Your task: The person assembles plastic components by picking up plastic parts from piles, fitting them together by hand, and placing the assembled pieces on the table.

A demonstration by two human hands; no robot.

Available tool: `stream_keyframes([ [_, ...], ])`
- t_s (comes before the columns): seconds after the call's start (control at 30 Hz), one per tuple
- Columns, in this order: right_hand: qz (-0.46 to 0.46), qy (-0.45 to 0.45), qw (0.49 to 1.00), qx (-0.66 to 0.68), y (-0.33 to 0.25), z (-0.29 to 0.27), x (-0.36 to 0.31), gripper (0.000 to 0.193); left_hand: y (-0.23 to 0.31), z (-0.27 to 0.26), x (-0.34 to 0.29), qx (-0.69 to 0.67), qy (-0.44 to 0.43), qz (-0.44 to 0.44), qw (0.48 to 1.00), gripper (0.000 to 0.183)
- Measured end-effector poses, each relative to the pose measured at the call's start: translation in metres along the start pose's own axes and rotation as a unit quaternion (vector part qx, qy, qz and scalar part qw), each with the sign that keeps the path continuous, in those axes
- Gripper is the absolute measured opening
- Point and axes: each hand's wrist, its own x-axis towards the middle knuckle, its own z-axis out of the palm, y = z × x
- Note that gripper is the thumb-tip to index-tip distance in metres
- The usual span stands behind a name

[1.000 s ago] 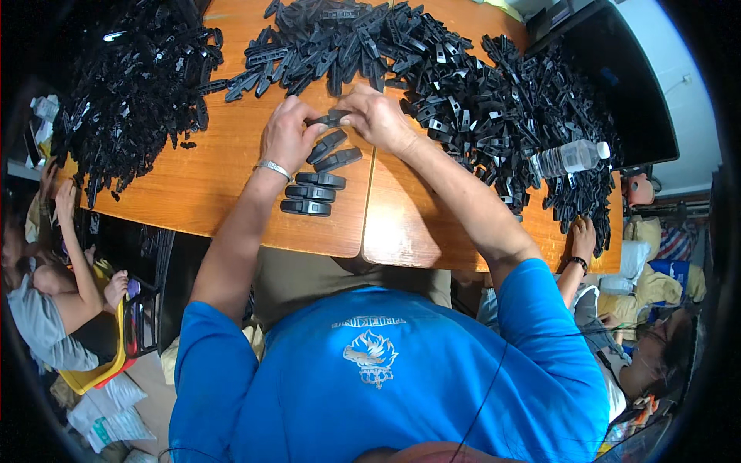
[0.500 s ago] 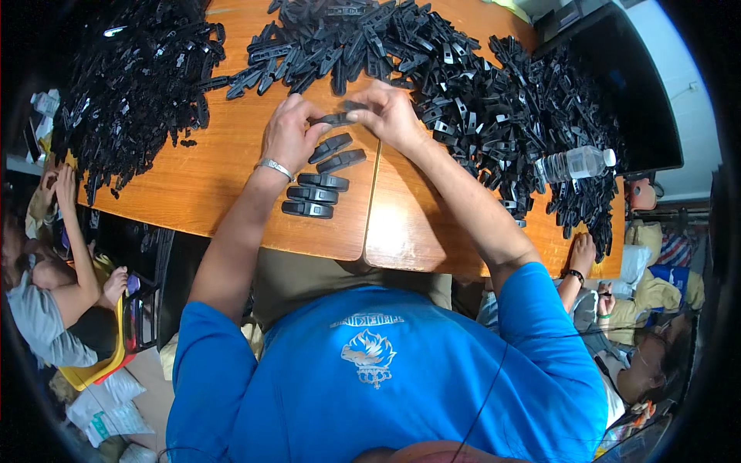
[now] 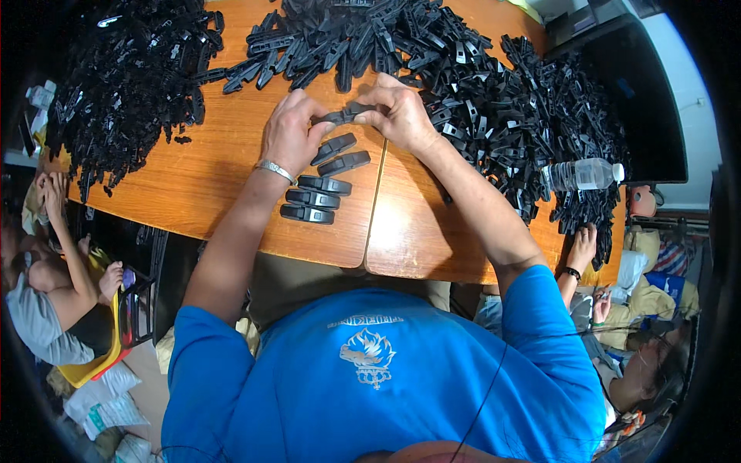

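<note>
Above the tabletop, my left hand and my right hand pinch opposite ends of a dark plastic clip-like part. It bridges the gap between my fingertips, and I cannot tell whether it is one piece or two pieces meeting. A short column of similar black plastic parts lies just below it, beside my left wrist: two slanted ones, including an upper part, and several lying level closer to me, such as the nearest part.
Black parts form a heap at the far left, a far-middle heap and a right heap. A clear bottle lies on the right heap. Other people's hands rest at both table sides, one being a right-side hand. A seam splits the wooden table.
The piece in my right fingers has come into line with the one in my left, and my right hand has shifted slightly. The column of parts is unchanged.
</note>
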Motion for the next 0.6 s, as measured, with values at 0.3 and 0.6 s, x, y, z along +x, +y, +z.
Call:
stream_keyframes([
  [0.3, -0.093, -0.042, 0.994, -0.030, 0.003, 0.010, 0.008, 0.032, -0.004, -0.001, 0.002, -0.039, -0.027, -0.007, 0.999, 0.017],
  [0.6, -0.099, 0.105, 0.984, -0.109, -0.041, 0.040, -0.060, 0.028, 0.064, -0.038, -0.084, 0.001, -0.075, 0.009, 0.997, 0.092],
])
